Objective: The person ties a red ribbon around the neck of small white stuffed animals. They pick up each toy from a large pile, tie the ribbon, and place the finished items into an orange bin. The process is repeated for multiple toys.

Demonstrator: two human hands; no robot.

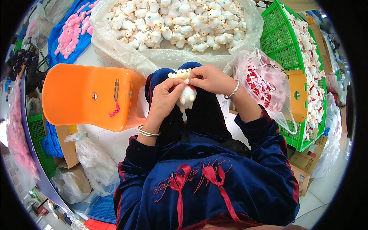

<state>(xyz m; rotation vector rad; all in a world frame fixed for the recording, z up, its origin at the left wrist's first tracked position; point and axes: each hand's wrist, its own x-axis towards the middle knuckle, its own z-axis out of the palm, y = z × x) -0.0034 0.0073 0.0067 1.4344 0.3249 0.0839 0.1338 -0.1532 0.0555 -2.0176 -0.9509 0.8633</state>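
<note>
A small white plush animal (185, 98) with cream head and feet lies belly-up over my lap, its head pointing away from me. My left hand (167, 94) is closed at its neck, thumb and fingers pinched together. From the other side my right hand (210, 79) pinches at the same spot. Between the fingertips shows a bit of white ribbon, and a red piece (191, 87) sits at the toy's neck beside them. The fingers partly hide the ribbon and the neck.
Ahead, a big clear plastic bag (126, 57) holds many similar plush toys. At right are a bag of red-and-white ribbon pieces (260, 82) and a green crate (278, 32) of toys with red pieces. An orange chair (73, 96) at left carries thread snips (116, 89) and pink cord (114, 110).
</note>
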